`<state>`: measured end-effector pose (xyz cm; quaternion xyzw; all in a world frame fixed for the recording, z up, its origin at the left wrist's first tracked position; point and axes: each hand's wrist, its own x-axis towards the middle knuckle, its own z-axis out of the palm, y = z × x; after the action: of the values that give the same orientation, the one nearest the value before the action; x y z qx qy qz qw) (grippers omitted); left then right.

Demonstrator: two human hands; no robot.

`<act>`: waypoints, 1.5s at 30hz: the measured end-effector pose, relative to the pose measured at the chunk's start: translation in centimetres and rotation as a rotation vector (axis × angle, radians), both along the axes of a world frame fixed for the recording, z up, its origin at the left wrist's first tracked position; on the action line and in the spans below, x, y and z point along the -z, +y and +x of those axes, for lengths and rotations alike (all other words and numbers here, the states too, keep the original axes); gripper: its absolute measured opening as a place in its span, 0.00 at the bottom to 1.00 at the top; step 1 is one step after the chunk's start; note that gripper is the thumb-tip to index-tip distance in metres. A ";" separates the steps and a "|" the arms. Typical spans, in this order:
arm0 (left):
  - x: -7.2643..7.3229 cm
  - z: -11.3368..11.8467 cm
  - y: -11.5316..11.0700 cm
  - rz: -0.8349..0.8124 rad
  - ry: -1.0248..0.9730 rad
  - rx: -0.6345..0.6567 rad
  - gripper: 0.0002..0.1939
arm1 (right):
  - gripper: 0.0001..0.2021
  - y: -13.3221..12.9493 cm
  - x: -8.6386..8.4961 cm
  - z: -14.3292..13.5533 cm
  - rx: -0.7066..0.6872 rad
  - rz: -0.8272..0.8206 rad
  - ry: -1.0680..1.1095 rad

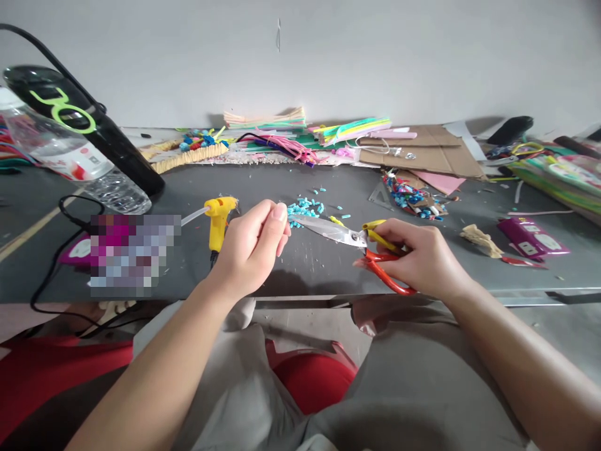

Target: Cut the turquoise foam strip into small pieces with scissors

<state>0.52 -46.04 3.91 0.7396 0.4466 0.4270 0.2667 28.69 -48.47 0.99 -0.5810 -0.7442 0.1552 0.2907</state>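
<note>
My right hand [417,254] grips a pair of scissors [331,230] by its handles, one red-orange and the other showing yellow. The blades look nearly together and point left. Beside their tip, my left hand [258,241] is closed, thumb pressed against the curled fingers; what it holds, if anything, is hidden. Behind the blades lies a scatter of small blue cut pieces [307,207], with a few tiny yellow pieces [336,220] next to the blade. A yellow hot glue gun [217,222] stands just left of my left hand.
A plastic bottle [70,156] and a black cylinder [126,160] lean at the left. Bundles of coloured sticks [352,130] and cardboard [422,150] line the wall. A heap of colourful bits [413,197], a clear triangle ruler [379,195] and a purple packet [533,238] lie at the right.
</note>
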 end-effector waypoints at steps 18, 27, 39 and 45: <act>0.0 -0.3 0.0 0.047 -0.002 0.024 0.19 | 0.22 -0.1 -0.3 -0.3 -0.017 -0.064 -0.021; 0.2 -0.3 0.1 0.047 0.012 0.022 0.20 | 0.22 -0.2 -0.2 -0.2 -0.001 -0.071 -0.020; 0.4 -0.4 0.3 0.029 0.014 0.038 0.20 | 0.21 -0.1 -0.3 -0.3 -0.023 -0.074 -0.013; 0.6 -0.5 0.4 0.007 -0.021 0.044 0.18 | 0.21 -0.2 -0.1 -0.2 -0.013 -0.068 -0.002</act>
<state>0.04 -45.65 3.35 0.7457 0.4260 0.4302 0.2782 28.47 -48.68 1.14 -0.5860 -0.7424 0.1819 0.2691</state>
